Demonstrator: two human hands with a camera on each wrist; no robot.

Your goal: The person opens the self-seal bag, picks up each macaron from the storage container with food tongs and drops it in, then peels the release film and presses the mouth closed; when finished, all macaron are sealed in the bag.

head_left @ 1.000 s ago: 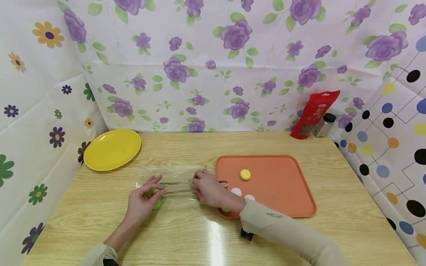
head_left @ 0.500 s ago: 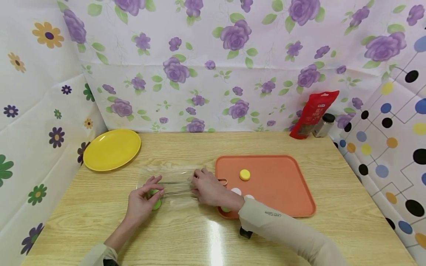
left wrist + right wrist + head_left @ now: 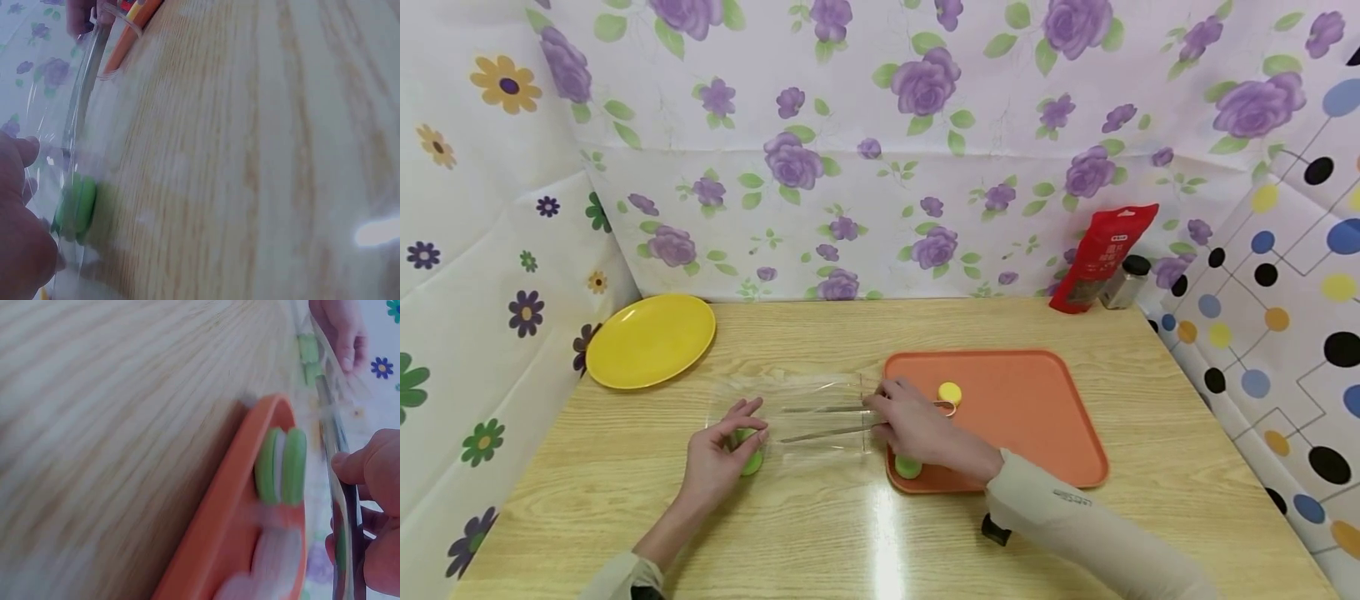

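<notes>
My left hand (image 3: 715,457) pinches the left end of a clear plastic bag (image 3: 820,383) lying on the table. Green macarons (image 3: 751,463) show at that end, partly behind the fingers; the left wrist view has a green macaron (image 3: 76,206) behind the clear film. My right hand (image 3: 917,423) holds metal tongs (image 3: 823,409) near their bent end, above the left side of the orange tray (image 3: 1022,425). The two arms of the tongs point left over or into the bag, apart, with no macaron between them. A green macaron (image 3: 281,465) sits in the tray's near-left corner.
The tray also bears a yellow macaron (image 3: 950,393) and pale macarons (image 3: 278,559), the latter hidden by the right arm in the head view. A yellow plate (image 3: 651,342) stands back left. A red pouch (image 3: 1101,258) and a black-lidded jar (image 3: 1126,283) stand back right.
My right hand has drawn the tongs to the right, away from the left hand, so more of their arms shows. The left hand stays in place at the bag.
</notes>
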